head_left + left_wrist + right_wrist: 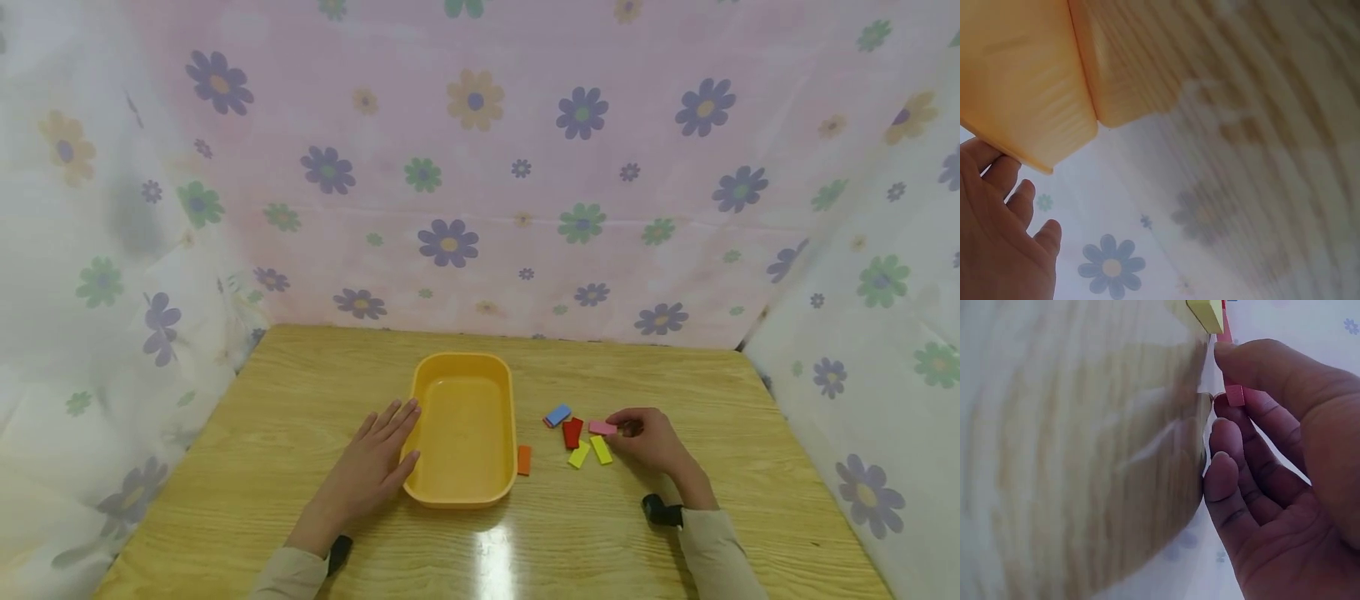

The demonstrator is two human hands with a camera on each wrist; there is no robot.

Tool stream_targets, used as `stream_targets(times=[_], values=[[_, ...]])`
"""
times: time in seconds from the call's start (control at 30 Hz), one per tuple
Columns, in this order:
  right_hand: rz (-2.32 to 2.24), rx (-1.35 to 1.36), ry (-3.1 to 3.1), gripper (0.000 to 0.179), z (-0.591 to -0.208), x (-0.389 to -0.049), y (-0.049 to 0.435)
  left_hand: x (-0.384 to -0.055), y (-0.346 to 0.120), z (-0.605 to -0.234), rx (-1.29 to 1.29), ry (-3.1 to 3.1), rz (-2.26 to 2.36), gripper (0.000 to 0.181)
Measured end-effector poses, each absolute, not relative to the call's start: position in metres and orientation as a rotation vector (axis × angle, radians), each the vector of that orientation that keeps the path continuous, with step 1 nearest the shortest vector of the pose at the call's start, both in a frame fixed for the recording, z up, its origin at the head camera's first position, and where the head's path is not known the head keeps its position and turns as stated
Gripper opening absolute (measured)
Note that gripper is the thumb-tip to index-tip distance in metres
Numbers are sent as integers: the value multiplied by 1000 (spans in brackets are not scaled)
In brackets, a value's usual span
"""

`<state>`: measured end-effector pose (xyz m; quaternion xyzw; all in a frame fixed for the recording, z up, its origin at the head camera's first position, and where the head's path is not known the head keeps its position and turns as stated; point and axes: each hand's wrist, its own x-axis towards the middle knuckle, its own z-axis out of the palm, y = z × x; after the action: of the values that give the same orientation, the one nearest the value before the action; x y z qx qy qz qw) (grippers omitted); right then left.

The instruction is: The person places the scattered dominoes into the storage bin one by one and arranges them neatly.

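A yellow plastic tub (pixel 459 498) stands on the wooden table. My left hand (pixel 371 458) rests on its left rim with straight, spread fingers; in the left wrist view the fingertips touch the tub's edge (pixel 1029 164). To the right of the tub, my right hand (pixel 654 442) pinches a pink block (pixel 602 427) between thumb and fingers. The right wrist view shows the pink block's end (pixel 1235 395) between them. Close by lie yellow blocks (pixel 602 450), red blocks (pixel 572 433) and a blue block (pixel 558 415) overlapping a reddish one.
An orange block (pixel 524 460) lies right against the tub's right side. Flower-printed cloth (pixel 525 192) hangs behind the table (pixel 337 367) and along both sides. A dark wrist strap piece (pixel 662 510) sits under the right wrist.
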<state>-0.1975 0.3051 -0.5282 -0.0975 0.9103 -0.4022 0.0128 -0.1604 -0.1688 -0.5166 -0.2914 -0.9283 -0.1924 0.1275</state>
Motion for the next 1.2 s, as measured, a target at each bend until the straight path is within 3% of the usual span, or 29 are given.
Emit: stream_targets(times=[0.37, 0.67, 0.97, 1.2], values=[[-1341, -350, 2891, 22, -530, -190, 302, -157, -167, -516, -829, -2718, -583, 60], [-1618, -323, 2901, 25, -525, -180, 286, -158, -167, -518, -830, -2714, -544, 61], [-1928, -490, 2853, 24, -518, -172, 269, -160, -167, -519, -829, -2714, -498, 61], [-2055, -428, 2722, 22, -516, -167, 250, -160, -167, -518, -830, -2716, -486, 60]])
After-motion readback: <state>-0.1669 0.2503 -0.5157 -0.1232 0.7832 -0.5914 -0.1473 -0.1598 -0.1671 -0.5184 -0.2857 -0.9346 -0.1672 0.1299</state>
